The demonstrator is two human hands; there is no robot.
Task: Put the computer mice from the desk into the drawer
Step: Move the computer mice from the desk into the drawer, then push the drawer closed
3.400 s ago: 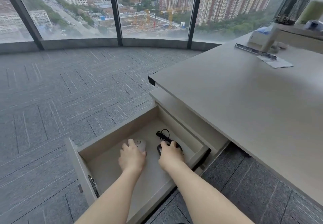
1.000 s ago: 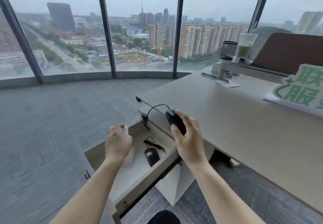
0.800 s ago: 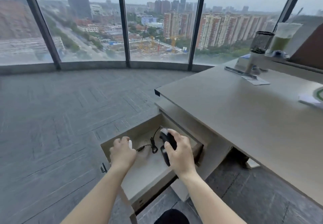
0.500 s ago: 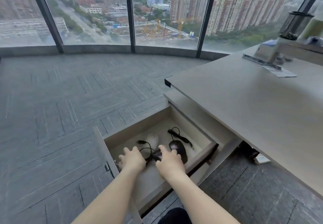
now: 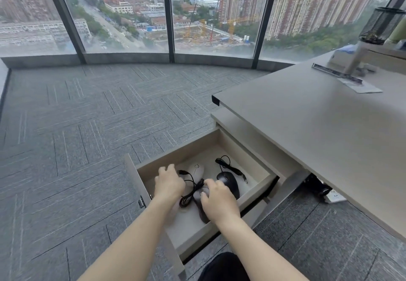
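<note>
Inside one open drawer (image 5: 262, 174): three mice (image 5: 228, 183) (two black, one white).

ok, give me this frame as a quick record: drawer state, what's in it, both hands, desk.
drawer: open, pulled out below the desk
contents: white mouse; black wired mouse; second dark wired mouse, partly under the right hand
cables: black, loosely coiled between the hands
left hand: inside drawer, above the cable, nothing clearly held
right hand: on the second dark wired mouse; firm grasp or not, cannot tell
desk: no mice on the visible part
</note>
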